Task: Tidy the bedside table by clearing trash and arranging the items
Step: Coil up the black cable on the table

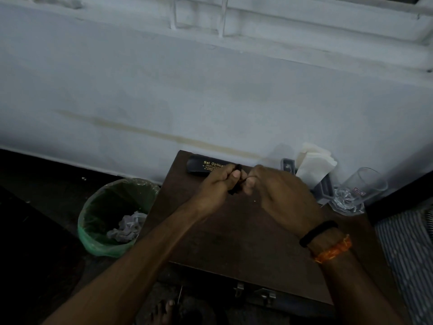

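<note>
Far left, on the floor: green-lined bin (117, 214), crumpled paper (127, 227) inside. Beside it, dark wooden counter (234, 242). Against the wall, black spectacle case (201, 166). Above counter centre: left hand (216, 186) curled shut around small dark item (236, 180); right hand (278, 195) pinched its other end. Further right: white tissues (314, 166), then empty glass (358, 192).

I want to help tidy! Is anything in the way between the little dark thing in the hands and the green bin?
Nothing visible blocks it. Both hands, left hand and right hand, hold the small dark item over the table; the open bin sits lower left.
</note>
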Motion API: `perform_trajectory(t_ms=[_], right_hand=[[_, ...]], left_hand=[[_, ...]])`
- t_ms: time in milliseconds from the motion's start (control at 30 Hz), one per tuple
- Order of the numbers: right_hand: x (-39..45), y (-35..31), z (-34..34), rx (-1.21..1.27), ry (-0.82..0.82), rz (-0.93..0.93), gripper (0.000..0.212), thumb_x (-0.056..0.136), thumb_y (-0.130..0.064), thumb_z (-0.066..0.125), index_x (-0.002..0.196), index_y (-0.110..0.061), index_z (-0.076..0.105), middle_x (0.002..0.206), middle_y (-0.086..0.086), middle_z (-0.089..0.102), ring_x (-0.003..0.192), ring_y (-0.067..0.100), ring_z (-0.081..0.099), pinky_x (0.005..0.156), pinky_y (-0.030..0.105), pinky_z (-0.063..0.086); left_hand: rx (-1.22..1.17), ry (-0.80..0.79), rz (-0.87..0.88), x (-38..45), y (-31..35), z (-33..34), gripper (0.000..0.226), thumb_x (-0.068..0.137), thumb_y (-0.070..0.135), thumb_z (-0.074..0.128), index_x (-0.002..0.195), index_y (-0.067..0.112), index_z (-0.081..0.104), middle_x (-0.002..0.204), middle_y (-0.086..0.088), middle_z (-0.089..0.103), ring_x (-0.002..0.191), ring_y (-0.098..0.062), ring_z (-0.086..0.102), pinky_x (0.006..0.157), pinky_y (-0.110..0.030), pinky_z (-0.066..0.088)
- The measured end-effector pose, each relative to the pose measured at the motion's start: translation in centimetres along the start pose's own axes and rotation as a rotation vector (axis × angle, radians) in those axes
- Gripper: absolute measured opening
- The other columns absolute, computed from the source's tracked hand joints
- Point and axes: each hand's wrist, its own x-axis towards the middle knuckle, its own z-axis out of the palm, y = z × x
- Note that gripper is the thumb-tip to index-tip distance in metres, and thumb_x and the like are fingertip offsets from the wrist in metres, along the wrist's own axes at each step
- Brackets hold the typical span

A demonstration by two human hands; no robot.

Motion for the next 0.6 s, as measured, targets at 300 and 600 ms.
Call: perform_trajectory(t_ms=[300,600], right_hand=[[0.7,3.8,1.3,0.025,0.328,0.077,0.022,0.099,-0.020,0.039,0.091,-0.016,0.059,0.090,0.001,0.062,0.077,0.025,0.061,0.064,0.045,0.051],[0.1,4.2,5.7,0.173,0.079,0.184,0.009,0.096,-0.011,0.049,0.096,-0.017,0.056,0.080,0.003,0.064,0.071,0.023,0.059,0.062,0.035,0.045]], left_hand=[[-0.292,-0.172,-0.033,-1.2,1.6,0.9,0.029,0.098,0.018,0.039,0.091,-0.002,0.059,0.057,-0.009,0.045,0.061,-0.024,0.055,0.064,-0.022,0.048],[-0.653,-0.085,-0.117,-1.4,2.3,0.7,0.027,0.103,0.015,0.036,0.092,0.001,0.056,0.059,-0.006,0.045,0.063,-0.020,0.057,0.067,-0.029,0.043]])
